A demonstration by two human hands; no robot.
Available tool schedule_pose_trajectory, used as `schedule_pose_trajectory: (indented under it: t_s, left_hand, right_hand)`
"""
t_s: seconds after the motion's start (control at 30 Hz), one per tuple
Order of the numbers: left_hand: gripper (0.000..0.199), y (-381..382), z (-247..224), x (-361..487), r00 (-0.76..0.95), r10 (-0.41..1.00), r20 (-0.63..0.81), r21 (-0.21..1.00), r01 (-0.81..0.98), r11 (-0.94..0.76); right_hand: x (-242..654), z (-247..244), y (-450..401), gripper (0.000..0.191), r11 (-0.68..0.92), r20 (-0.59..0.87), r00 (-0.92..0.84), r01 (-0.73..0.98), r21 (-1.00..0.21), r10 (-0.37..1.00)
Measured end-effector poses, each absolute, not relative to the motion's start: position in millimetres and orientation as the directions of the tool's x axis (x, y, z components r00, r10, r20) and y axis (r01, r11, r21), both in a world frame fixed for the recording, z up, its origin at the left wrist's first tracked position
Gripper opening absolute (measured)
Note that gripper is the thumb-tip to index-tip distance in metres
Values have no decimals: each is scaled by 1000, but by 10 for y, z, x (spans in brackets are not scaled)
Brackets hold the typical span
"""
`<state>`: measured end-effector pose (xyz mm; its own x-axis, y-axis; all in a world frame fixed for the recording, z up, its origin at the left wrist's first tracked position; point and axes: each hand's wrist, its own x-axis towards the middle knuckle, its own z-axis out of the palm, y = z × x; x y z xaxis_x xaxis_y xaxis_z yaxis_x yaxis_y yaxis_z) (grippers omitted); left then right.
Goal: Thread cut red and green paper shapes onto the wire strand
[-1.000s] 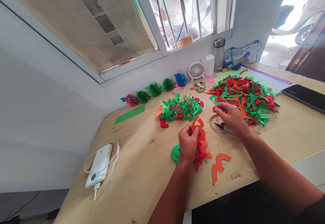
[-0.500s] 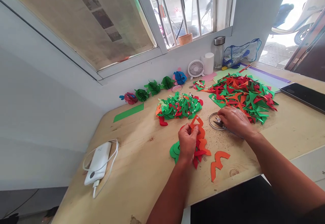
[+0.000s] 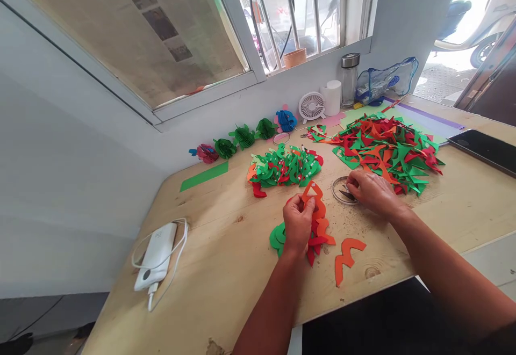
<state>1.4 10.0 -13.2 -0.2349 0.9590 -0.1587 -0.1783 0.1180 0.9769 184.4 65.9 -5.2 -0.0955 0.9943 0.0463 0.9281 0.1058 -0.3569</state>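
Note:
My left hand (image 3: pixel 297 223) is closed, thumb on top, on an orange paper cutout (image 3: pixel 318 203) with a wavy edge and a small pale patch near its tip. Under and beside that hand lie more orange and red cutouts (image 3: pixel 323 230) and a stack of green cutouts (image 3: pixel 277 238). My right hand (image 3: pixel 373 193) is closed on small scissors (image 3: pixel 348 196); only their dark pointed blades show, the handles being hidden by the fingers. The blades lie over a thin round ring (image 3: pixel 334 194) on the table. Near the front edge rests a loose orange cutout (image 3: pixel 345 260).
A heap of green and red cutouts (image 3: pixel 287 167) lies beyond my left hand, and a larger heap of paper scraps (image 3: pixel 387 151) beyond my right. A phone (image 3: pixel 484 151) lies at right, a power bank with cable (image 3: pixel 156 255) at left. A fan (image 3: pixel 312 106) and bottle (image 3: pixel 350 81) stand behind.
My right hand has shifted very slightly and the scissor blades show more clearly over the ring. A small white bit by the blades no longer shows. My left hand stays in place.

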Motion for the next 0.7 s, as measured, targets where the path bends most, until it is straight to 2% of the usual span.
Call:
schedule_pose_trajectory:
  t_s: [0.43,0.57,0.7]
  left_hand:
    - [23,88,-169,19,-216,965,-147,972,-212,100]
    - [20,104,-169,22,-218,966,-137,970,-227,87]
    - [22,116,-163,18,-254,959,-128,967,-246,64]
  right_hand:
    - [1817,-39,628,17,76,75,-50,917,-391,996]
    - [1838,-50,659,16,95,161,-7,831,-548,987]
    - [1802,-10,652,19,139,139,-44,578,-804,989]
